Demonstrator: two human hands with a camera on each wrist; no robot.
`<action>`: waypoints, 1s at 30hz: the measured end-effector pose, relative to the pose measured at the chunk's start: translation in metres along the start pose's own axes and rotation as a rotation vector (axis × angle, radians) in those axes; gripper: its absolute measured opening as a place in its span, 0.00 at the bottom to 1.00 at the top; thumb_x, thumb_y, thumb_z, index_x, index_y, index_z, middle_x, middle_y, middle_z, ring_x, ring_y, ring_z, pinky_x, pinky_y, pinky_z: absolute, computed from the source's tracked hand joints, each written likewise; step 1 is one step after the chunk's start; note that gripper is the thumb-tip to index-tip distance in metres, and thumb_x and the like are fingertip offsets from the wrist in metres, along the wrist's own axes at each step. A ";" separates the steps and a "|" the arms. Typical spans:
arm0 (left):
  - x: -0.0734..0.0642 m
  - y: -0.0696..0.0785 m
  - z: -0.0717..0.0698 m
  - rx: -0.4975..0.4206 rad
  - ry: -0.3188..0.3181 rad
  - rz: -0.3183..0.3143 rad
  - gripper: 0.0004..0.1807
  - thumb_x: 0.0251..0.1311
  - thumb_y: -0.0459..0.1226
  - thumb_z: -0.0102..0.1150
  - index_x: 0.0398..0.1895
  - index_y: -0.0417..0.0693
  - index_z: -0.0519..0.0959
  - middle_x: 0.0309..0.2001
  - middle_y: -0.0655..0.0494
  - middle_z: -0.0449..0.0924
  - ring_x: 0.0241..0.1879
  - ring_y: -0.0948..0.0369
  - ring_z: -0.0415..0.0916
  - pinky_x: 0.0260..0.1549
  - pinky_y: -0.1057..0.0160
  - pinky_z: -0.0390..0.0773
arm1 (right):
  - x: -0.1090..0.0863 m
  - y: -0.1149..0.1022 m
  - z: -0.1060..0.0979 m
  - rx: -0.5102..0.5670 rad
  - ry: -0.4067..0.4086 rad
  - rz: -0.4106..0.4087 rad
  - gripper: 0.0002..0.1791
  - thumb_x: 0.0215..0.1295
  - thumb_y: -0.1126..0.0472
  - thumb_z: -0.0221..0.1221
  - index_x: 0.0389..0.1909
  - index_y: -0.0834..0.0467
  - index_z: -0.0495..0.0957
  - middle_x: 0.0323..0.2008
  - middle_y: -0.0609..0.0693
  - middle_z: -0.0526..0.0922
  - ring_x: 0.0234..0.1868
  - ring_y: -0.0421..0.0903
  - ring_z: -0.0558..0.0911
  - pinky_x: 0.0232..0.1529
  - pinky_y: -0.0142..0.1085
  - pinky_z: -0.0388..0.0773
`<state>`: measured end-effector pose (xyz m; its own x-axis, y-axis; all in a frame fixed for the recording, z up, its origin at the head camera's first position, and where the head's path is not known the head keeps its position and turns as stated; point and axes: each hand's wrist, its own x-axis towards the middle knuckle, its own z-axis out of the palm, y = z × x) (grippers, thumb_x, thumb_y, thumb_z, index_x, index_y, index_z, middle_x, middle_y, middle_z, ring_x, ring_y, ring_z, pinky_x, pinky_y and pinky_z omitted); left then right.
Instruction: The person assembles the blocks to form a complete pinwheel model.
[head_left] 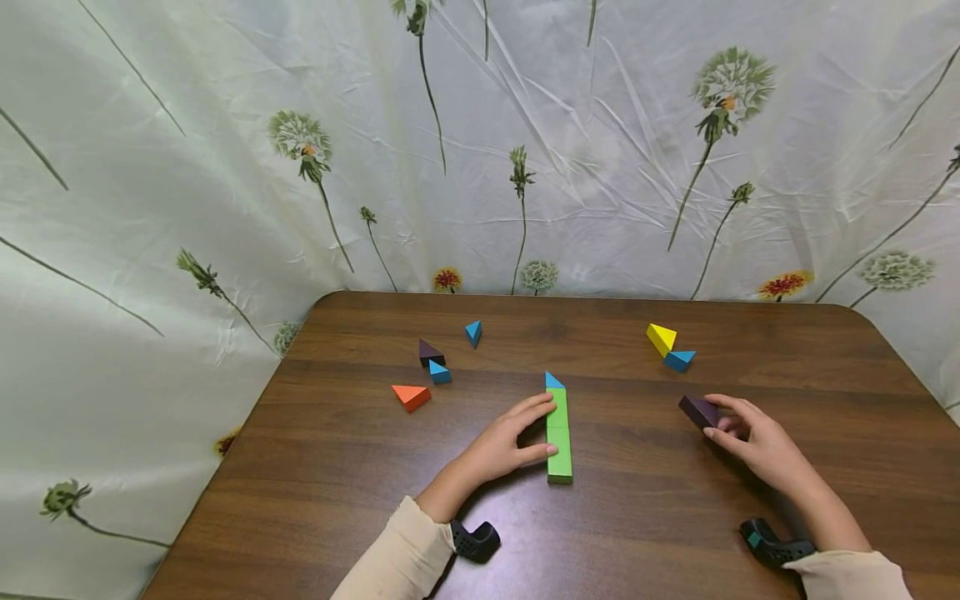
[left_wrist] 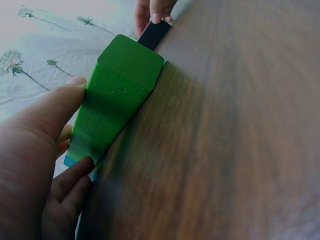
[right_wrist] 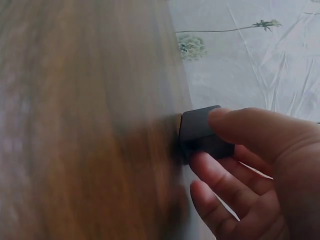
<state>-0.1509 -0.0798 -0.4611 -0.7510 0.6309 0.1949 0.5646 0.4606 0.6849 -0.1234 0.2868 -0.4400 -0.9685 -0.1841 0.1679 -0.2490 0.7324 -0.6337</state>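
In the head view, two green blocks [head_left: 558, 452] lie end to end in a column with a blue triangular block [head_left: 554, 381] at the far end. My left hand [head_left: 502, 442] rests against the column's left side, thumb on the near block and fingertips on the far one. The left wrist view shows the green blocks [left_wrist: 112, 95] close up beside the thumb. Farther right, my right hand [head_left: 757, 437] pinches a dark purple triangular block [head_left: 699, 411] between thumb and fingers. That dark block [right_wrist: 200, 130] also appears in the right wrist view.
Toward the left lie an orange triangle [head_left: 412, 397], a dark purple triangle [head_left: 430, 353] and two blue triangles [head_left: 439, 372]. A yellow triangle [head_left: 662, 338] touches a blue one [head_left: 679, 360] at the right rear. A flowered cloth [head_left: 600, 167] hangs behind the wooden table [head_left: 637, 525].
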 end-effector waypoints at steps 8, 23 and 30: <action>0.000 0.000 0.000 0.000 -0.001 0.001 0.33 0.57 0.48 0.56 0.65 0.48 0.61 0.67 0.60 0.52 0.65 0.63 0.49 0.60 0.59 0.55 | 0.002 -0.003 -0.002 0.006 0.031 0.005 0.24 0.56 0.62 0.62 0.52 0.65 0.69 0.34 0.56 0.74 0.29 0.33 0.71 0.25 0.29 0.68; 0.000 -0.001 0.000 -0.004 -0.006 -0.006 0.33 0.57 0.48 0.56 0.65 0.49 0.61 0.67 0.61 0.52 0.65 0.63 0.48 0.60 0.59 0.55 | 0.011 -0.018 -0.007 0.033 0.027 -0.015 0.24 0.58 0.59 0.60 0.53 0.65 0.67 0.45 0.63 0.71 0.44 0.63 0.74 0.40 0.37 0.74; -0.001 -0.001 0.000 0.004 -0.011 -0.006 0.34 0.57 0.49 0.56 0.66 0.50 0.60 0.67 0.61 0.51 0.65 0.63 0.48 0.59 0.58 0.55 | 0.021 -0.029 -0.007 0.062 0.026 -0.048 0.25 0.57 0.60 0.61 0.53 0.65 0.67 0.46 0.62 0.71 0.46 0.63 0.73 0.43 0.33 0.74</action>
<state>-0.1508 -0.0808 -0.4618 -0.7508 0.6347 0.1827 0.5613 0.4674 0.6830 -0.1369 0.2667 -0.4127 -0.9551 -0.2005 0.2180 -0.2958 0.6811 -0.6698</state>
